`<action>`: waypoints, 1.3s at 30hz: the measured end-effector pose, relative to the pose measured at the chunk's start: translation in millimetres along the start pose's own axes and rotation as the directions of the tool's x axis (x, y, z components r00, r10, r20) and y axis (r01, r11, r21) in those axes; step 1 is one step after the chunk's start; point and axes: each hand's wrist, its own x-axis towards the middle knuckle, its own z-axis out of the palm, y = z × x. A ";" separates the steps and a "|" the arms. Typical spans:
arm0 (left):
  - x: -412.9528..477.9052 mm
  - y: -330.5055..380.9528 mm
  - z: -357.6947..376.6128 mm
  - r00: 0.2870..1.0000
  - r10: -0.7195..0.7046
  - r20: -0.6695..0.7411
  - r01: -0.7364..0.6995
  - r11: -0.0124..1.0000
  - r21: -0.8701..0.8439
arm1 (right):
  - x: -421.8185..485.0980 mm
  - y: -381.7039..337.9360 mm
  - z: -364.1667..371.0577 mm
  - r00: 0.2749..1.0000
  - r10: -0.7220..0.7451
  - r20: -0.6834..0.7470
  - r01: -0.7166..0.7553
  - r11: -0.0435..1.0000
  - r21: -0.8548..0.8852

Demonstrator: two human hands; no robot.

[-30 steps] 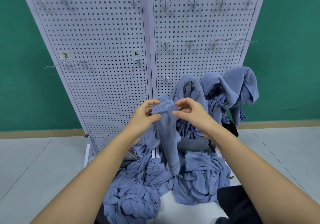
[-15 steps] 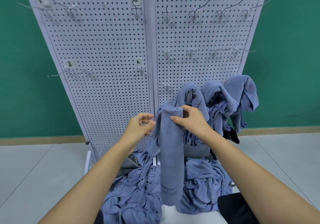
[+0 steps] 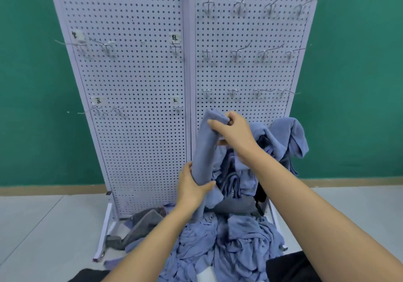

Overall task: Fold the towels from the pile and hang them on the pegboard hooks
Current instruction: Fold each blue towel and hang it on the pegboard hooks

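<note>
A folded blue towel [image 3: 204,148] hangs as a narrow strip in front of the white pegboard [image 3: 139,111]. My right hand [image 3: 232,132] pinches its top end, just below the lowest row of hooks [image 3: 232,92] on the right panel. My left hand [image 3: 192,186] grips the strip lower down, thumb across its front. Several blue towels [image 3: 287,135] hang bunched on hooks to the right. The pile of blue towels [image 3: 220,244] lies on the floor at the foot of the board.
Bare metal hooks [image 3: 239,52] stick out of both panels in several rows, some beside paper labels [image 3: 96,101]. A grey towel [image 3: 144,220] lies by the board's left foot. A green wall stands behind, grey floor tiles on both sides.
My right hand has raised the towel's top end toward the lowest hooks. My left hand has dropped from beside the top to grip the strip lower down. The view has tilted up.
</note>
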 end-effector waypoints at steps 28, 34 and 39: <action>106.7 46.2 -26.1 0.987 0.160 0.017 -0.160 0.960 0.232 | 54.4 96.2 -15.6 0.965 -0.109 0.239 0.225 0.811 -0.540; 146.1 56.9 -27.2 0.960 0.279 -0.019 -0.240 0.856 0.458 | 95.8 87.1 -9.6 0.977 -0.127 0.170 0.212 0.629 -0.748; 182.2 59.0 -14.1 0.967 0.254 -0.016 -0.218 0.858 0.466 | 128.5 92.0 10.6 0.994 -0.048 0.094 0.105 0.559 -0.822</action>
